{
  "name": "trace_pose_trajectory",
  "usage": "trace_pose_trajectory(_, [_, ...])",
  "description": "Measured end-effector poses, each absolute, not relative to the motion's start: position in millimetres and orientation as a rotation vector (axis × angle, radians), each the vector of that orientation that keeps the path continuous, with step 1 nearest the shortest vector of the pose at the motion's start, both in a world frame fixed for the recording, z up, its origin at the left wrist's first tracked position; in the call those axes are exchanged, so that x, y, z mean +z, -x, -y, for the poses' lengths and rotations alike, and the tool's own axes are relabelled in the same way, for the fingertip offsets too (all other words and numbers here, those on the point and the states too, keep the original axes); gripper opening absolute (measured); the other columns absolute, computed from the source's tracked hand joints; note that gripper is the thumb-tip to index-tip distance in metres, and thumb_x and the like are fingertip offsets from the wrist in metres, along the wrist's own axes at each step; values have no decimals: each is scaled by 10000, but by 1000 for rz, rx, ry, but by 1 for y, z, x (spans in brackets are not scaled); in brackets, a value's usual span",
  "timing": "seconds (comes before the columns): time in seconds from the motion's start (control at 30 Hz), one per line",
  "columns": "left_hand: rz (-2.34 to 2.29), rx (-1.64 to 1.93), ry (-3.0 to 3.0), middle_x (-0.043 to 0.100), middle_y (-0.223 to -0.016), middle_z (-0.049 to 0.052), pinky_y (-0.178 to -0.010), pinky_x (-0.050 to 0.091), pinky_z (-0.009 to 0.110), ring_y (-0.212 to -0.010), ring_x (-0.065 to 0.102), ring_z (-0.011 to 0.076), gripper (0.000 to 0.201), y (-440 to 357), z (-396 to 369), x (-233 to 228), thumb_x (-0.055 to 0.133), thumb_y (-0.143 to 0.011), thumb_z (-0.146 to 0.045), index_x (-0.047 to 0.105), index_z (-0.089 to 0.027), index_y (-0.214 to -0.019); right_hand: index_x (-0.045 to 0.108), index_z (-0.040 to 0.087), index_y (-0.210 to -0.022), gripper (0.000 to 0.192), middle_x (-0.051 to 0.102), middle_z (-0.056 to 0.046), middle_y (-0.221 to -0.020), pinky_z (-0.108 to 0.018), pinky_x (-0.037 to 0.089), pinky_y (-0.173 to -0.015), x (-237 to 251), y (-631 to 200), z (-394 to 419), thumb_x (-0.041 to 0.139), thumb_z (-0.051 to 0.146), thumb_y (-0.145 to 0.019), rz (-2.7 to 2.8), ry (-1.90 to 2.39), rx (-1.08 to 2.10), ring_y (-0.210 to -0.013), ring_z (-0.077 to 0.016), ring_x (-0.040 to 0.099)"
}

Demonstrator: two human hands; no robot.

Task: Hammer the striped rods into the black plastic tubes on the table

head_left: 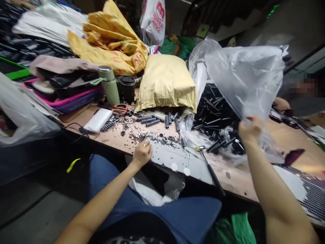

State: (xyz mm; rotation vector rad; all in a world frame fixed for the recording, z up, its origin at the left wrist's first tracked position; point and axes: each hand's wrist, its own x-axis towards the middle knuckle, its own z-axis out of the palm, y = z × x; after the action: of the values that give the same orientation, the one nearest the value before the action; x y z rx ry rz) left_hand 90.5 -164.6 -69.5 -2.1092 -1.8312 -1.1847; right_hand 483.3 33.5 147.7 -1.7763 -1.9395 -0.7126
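Clear plastic bag spreads above the right hand gripping it; left hand curled shut

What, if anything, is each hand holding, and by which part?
The right hand grips the clear plastic bag by its near side. The left hand is curled; whether it holds anything can't be told.

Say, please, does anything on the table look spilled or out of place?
Yes. Small dark bits lie loose across the table near the left hand, as if spilled. The hammer also sticks out past the front edge, perhaps easy to knock.
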Motion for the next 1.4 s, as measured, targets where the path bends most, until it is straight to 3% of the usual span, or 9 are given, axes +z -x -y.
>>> trace_pose_trajectory(0.13, [1764,-1196,2121,639,-973,132,-828,517,426,-944,588,256,177,-90,167,-72,459,-890,-140,634,-160,-874,607,56,-1122,335,563,-182,-1203,-354,393,-924,109,-441,-53,558,262,-862,2251,1825,-474,-1124,-245,490])
trace_pose_trajectory(0.27, [1717,-1206,2106,644,-960,130,-827,524,424,-933,594,255,156,-91,165,-73,475,-880,-124,627,-159,-868,464,82,-1303,511,388,-214,-1408,-392,377,-911,79,-384,-85,582,269,-843,2239,1891,-355,-1175,-302,420])
trace_pose_trajectory(0.53, [1644,-1283,2041,658,-932,119,-803,535,399,-880,621,241,152,-93,165,-75,537,-843,-66,617,-134,-953,457,75,-1269,486,396,-239,-1371,-450,337,-951,98,-379,-167,498,399,-910,1875,2164,-430,-1230,-332,371])
trace_pose_trajectory(0.63, [1604,-1318,2008,667,-922,124,-800,534,392,-868,628,236,209,-94,165,-76,580,-812,-26,609,-109,-1002,432,45,-1314,684,399,-294,-1367,-493,334,-975,112,-404,-203,578,518,-841,1515,2449,-329,-1256,-371,381])
trace_pose_trajectory(0.8, [1591,-1319,2022,678,-928,131,-793,535,397,-869,638,241,290,-95,168,-77,608,-777,27,608,-99,-1038,252,-10,-1433,1137,344,-410,-1361,-558,357,-915,121,-449,-255,703,678,-649,1042,2636,19,-1256,-411,386])
trace_pose_trajectory(0.97, [1578,-1265,2041,679,-935,141,-786,532,406,-886,638,254,302,-96,171,-81,603,-772,42,615,-101,-1037,243,15,-1460,1057,183,-427,-1442,-537,351,-879,107,-470,-275,728,553,-690,1390,2570,93,-1310,-407,297])
trace_pose_trajectory(1.1, [1572,-1236,2066,681,-913,137,-773,523,397,-850,636,250,294,-93,169,-78,615,-764,26,618,-115,-1021,379,11,-1389,860,345,-387,-1346,-547,346,-897,100,-480,-252,730,433,-727,1526,2595,155,-1276,-397,364])
trace_pose_trajectory(1.27, [1612,-1212,2075,682,-887,120,-754,498,375,-810,623,243,192,-90,171,-79,606,-788,-53,638,-142,-955,420,130,-1381,789,424,-230,-1335,-405,415,-965,76,-480,-179,754,316,-691,1759,2431,66,-1150,-300,542])
trace_pose_trajectory(1.4, [1720,-1173,2106,682,-900,110,-777,474,378,-840,611,245,147,-90,170,-74,557,-844,-135,656,-152,-951,528,120,-1288,564,573,-166,-1215,-347,437,-967,41,-455,-114,662,218,-749,1951,2306,96,-1133,-273,572])
